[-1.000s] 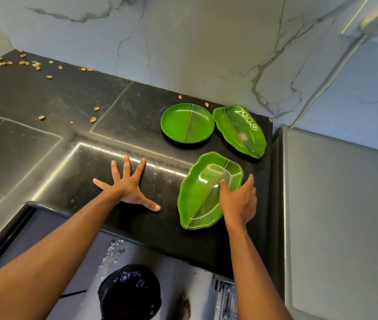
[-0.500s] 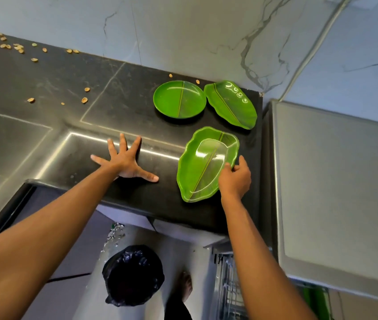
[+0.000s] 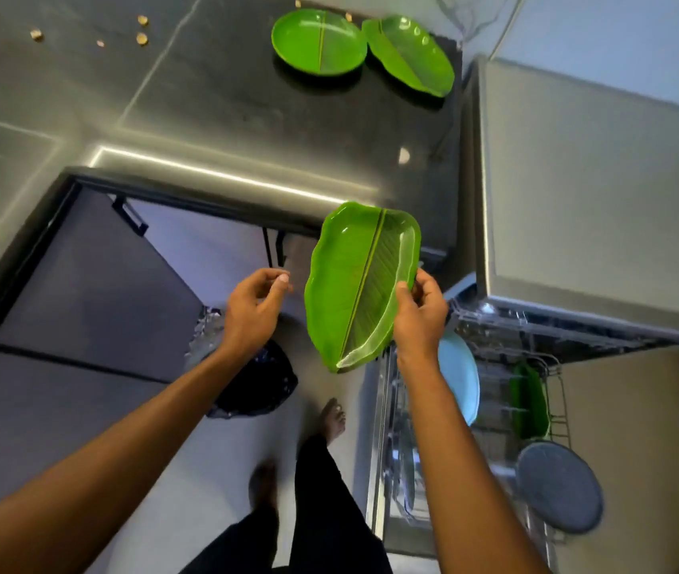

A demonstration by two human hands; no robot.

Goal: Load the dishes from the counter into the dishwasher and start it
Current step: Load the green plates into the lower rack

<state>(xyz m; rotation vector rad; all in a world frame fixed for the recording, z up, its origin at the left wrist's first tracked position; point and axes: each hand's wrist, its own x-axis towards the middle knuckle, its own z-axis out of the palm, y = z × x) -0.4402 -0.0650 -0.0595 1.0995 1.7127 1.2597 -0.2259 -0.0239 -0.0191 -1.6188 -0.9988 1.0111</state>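
My right hand (image 3: 418, 314) pinches the right rim of a green leaf-shaped plate (image 3: 356, 283), held in the air in front of the counter edge. My left hand (image 3: 252, 308) hovers just left of the plate with loosely curled fingers, holding nothing. On the dark counter (image 3: 221, 101) at the back lie a round green plate (image 3: 319, 41) and a second leaf-shaped plate (image 3: 410, 53). The pulled-out dishwasher rack (image 3: 536, 399) at lower right holds a light blue plate (image 3: 460, 377), a green plate (image 3: 530, 401) and a grey round plate (image 3: 559, 486).
The steel top of the dishwasher (image 3: 594, 200) stands to the right of the counter. A black rubbish bag (image 3: 261, 385) sits on the floor below my left hand. Small seeds (image 3: 141, 29) are scattered on the counter's far left. My feet (image 3: 331, 420) are on the floor.
My right hand has lifted the leaf plate off the counter and brought it toward me. My left hand left the counter and rose beside the plate. The view tilted down to the dishwasher rack.
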